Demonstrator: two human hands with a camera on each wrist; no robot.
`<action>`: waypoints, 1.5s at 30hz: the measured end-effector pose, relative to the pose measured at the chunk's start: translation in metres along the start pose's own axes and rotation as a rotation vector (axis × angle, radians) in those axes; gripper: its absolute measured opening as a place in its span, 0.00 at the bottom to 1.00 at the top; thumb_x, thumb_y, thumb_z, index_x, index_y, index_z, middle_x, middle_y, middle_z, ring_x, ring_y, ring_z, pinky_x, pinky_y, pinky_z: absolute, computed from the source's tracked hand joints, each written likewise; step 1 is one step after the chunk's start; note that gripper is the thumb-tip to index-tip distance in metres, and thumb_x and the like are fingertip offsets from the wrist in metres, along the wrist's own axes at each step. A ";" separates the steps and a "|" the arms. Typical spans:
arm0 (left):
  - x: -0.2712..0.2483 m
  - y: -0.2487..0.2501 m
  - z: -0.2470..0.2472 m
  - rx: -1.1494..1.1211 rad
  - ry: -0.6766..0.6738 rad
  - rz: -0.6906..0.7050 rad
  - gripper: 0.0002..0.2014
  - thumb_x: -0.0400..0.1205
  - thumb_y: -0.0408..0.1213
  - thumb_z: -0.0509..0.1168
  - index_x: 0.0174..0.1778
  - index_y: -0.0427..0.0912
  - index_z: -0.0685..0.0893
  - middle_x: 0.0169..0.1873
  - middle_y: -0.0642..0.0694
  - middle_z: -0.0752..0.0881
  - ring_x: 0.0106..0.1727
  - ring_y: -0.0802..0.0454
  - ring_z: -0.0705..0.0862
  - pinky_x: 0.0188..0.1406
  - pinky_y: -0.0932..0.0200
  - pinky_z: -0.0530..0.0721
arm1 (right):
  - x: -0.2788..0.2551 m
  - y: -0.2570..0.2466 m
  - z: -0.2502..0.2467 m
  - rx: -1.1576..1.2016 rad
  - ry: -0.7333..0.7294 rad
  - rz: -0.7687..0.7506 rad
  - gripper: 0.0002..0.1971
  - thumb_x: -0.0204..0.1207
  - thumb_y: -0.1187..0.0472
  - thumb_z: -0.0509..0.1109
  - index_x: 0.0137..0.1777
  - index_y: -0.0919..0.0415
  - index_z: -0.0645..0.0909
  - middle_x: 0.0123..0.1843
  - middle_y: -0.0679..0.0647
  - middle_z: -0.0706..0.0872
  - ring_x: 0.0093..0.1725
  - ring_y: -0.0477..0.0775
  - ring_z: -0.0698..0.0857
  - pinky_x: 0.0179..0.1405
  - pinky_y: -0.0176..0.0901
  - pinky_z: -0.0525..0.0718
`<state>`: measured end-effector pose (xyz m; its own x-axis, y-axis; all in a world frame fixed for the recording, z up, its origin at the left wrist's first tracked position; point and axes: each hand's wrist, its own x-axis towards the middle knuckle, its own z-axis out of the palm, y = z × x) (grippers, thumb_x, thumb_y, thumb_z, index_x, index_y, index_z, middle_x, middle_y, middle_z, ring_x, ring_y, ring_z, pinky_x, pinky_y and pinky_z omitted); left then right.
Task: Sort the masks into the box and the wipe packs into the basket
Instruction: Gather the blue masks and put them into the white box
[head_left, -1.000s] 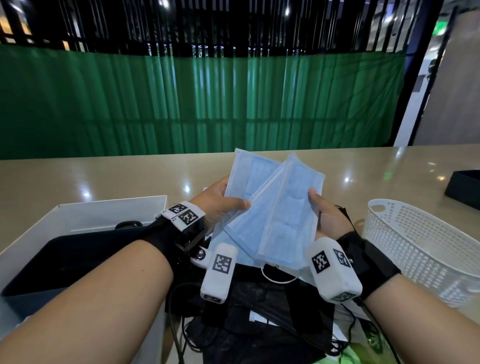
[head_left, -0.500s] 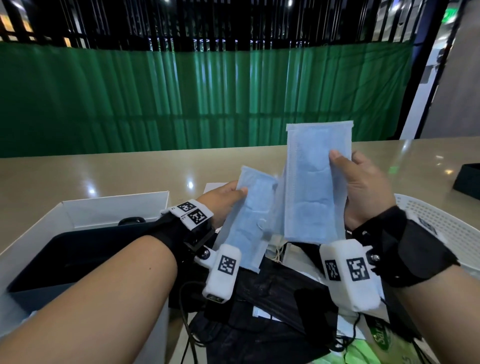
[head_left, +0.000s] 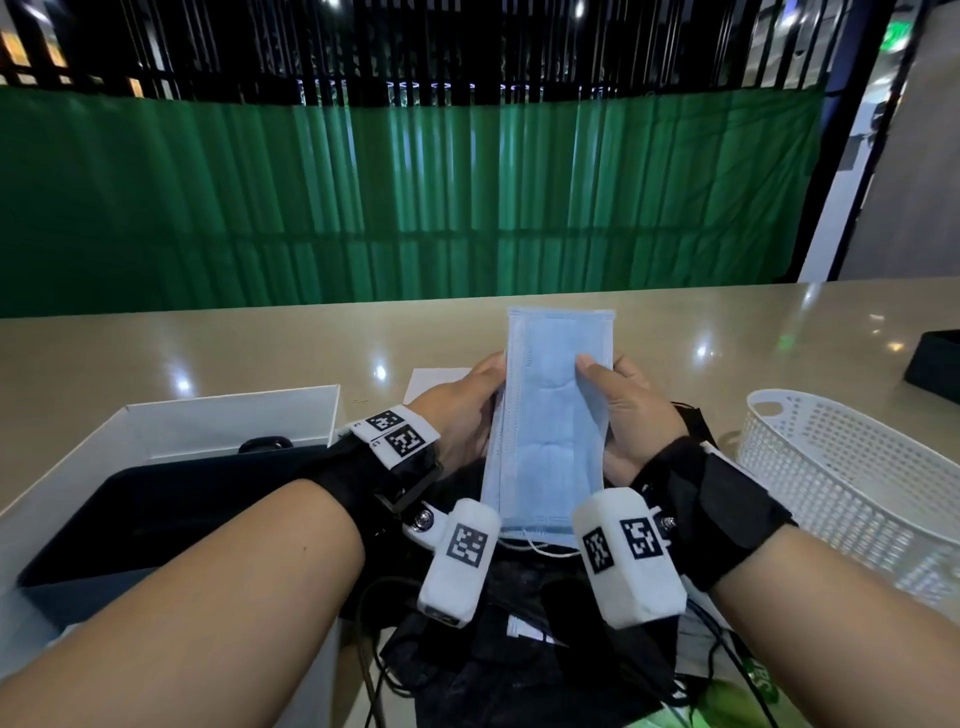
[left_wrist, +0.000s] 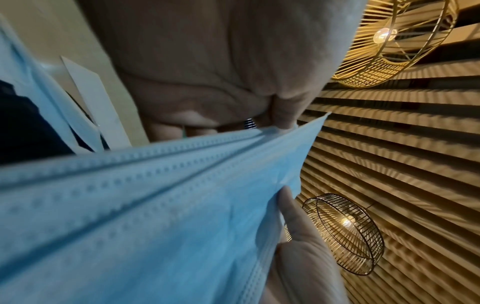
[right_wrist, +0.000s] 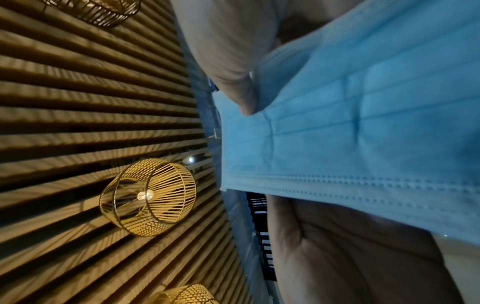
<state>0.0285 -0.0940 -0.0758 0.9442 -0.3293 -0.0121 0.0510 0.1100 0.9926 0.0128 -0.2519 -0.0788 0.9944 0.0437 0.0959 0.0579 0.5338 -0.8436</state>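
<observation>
You hold a stack of blue masks (head_left: 550, 421) upright between your two hands, above the table (head_left: 208, 353) and in front of your chest. Your left hand (head_left: 457, 415) grips the left edge, with the fingers curled behind the masks where you cannot see them; your right hand (head_left: 634, 410) grips the right edge, thumb pressed on the front. How many masks are in the stack is hard to tell; the left wrist view shows several layered edges. The white box (head_left: 228, 421) stands at your left, partly covered by your forearm, with something dark inside it. The white basket (head_left: 852, 478) is at your right, cut off by the frame edge. Below your wrists lie black masks (head_left: 519, 649) in a pile, mostly hidden, and a green pack (head_left: 727, 701) shows only a corner.
</observation>
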 end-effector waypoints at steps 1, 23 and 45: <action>-0.002 0.000 0.001 0.013 -0.030 0.010 0.20 0.87 0.55 0.49 0.68 0.53 0.77 0.61 0.45 0.85 0.60 0.47 0.85 0.59 0.48 0.85 | 0.001 0.002 0.000 -0.003 0.004 0.000 0.10 0.82 0.65 0.63 0.60 0.65 0.76 0.61 0.67 0.85 0.58 0.70 0.84 0.58 0.68 0.82; 0.005 -0.015 -0.006 0.491 -0.171 0.062 0.55 0.52 0.52 0.82 0.77 0.46 0.68 0.69 0.48 0.80 0.70 0.51 0.78 0.73 0.46 0.74 | -0.002 0.025 -0.012 -0.512 -0.192 -0.146 0.44 0.63 0.27 0.70 0.71 0.59 0.73 0.65 0.58 0.84 0.66 0.61 0.83 0.69 0.65 0.75; -0.007 -0.010 0.000 0.656 -0.328 -0.045 0.28 0.73 0.42 0.73 0.69 0.43 0.76 0.65 0.40 0.82 0.67 0.45 0.81 0.71 0.45 0.76 | -0.017 -0.007 -0.016 -1.452 -0.140 -0.649 0.14 0.79 0.51 0.67 0.63 0.52 0.81 0.52 0.44 0.76 0.51 0.44 0.79 0.49 0.32 0.74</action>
<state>0.0220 -0.0925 -0.0852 0.7945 -0.5952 -0.1202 -0.2144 -0.4602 0.8616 -0.0033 -0.2697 -0.0829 0.7579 0.2572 0.5995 0.5614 -0.7252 -0.3986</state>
